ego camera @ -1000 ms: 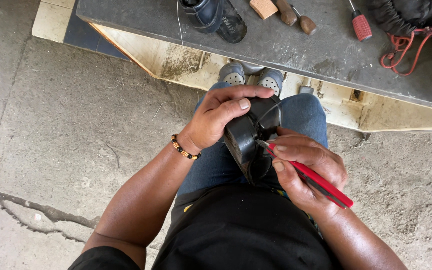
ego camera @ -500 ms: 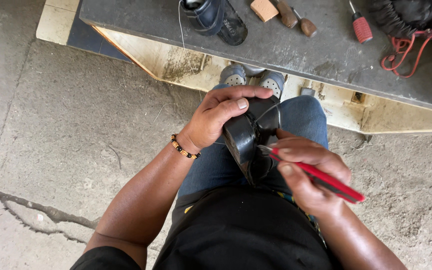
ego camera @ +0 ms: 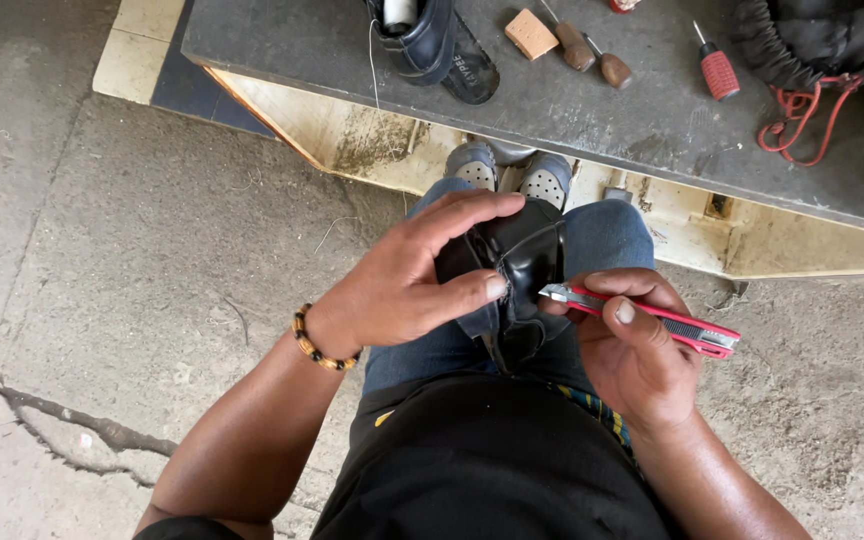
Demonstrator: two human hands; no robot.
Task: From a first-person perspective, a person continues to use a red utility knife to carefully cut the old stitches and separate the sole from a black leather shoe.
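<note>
The black shoe (ego camera: 512,270) lay on the person's lap, across the knees of the blue jeans (ego camera: 602,235), prob. so both hands could work it close to the body. The left hand (ego camera: 402,285) was clamped over it, fingers spread on top and thumb pressed against the folded edge, seemingly to hold the leather taut and steady. The right hand (ego camera: 637,350) gripped a red utility knife (ego camera: 652,318), fingers curled tight round the handle, thumb on top for control; its metal tip met the shoe at the seam just beside the left thumb.

The shoe looked like smooth, slightly glossy leather, bent into a fold w/ a thin pale line along the edge. The knife was slim, flat, plastic-bodied. A beaded bracelet (ego camera: 317,345), amber and black, sat on the left wrist.

Ahead, the rough dark bench (ego camera: 592,110) held another dark shoe (ego camera: 427,40), a tan block (ego camera: 532,33), 2 wooden-handled tools (ego camera: 592,55), a red-handled screwdriver (ego camera: 717,70) and red cord (ego camera: 802,125), all within arm's reach. The floor (ego camera: 152,250) was cracked concrete.
</note>
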